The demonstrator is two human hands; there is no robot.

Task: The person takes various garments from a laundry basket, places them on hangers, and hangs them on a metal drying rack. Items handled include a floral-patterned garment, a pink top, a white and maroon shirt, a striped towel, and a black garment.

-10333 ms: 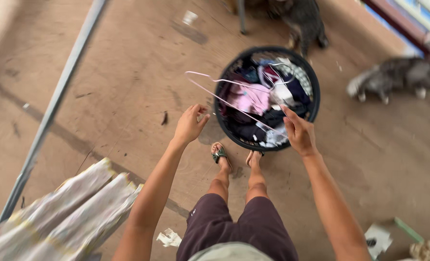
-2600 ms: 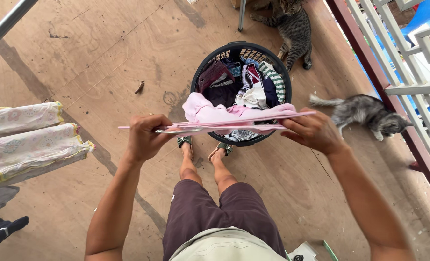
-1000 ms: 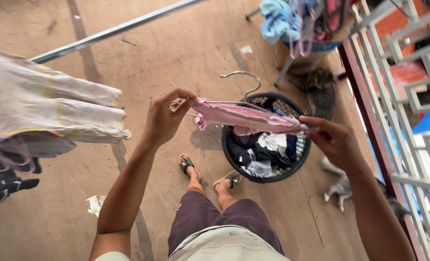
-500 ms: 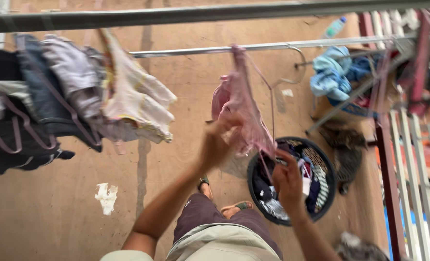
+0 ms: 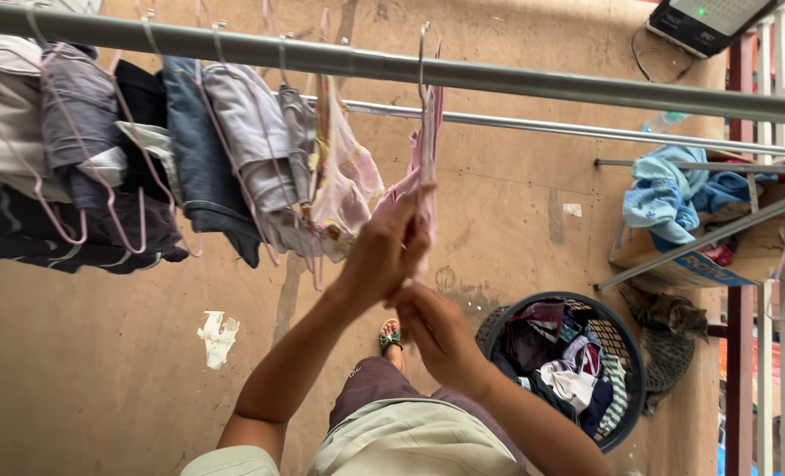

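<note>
— Changed since half a second ago?
— Hanger (image 5: 422,62) hooked over the near rail (image 5: 534,81) now, pink garment (image 5: 421,181) hung edge-on beside the flowered cloth (image 5: 344,181) — before, swung lower and wider.
— Hands?
— Left hand (image 5: 385,251) pinched on the garment's lower edge; right hand (image 5: 437,328) just under it, fingers curled, grip unclear.
— Basket (image 5: 626,353)?
— Down at right, cat (image 5: 670,339) beside it.

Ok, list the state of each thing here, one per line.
Pink garment: on a hanger hooked over the rail, both hands on it.
Left hand: gripping the garment.
Right hand: at its lower edge.
Rail: crowded with hung clothes.
Basket: part full.
Cat: lying beside the basket.
</note>
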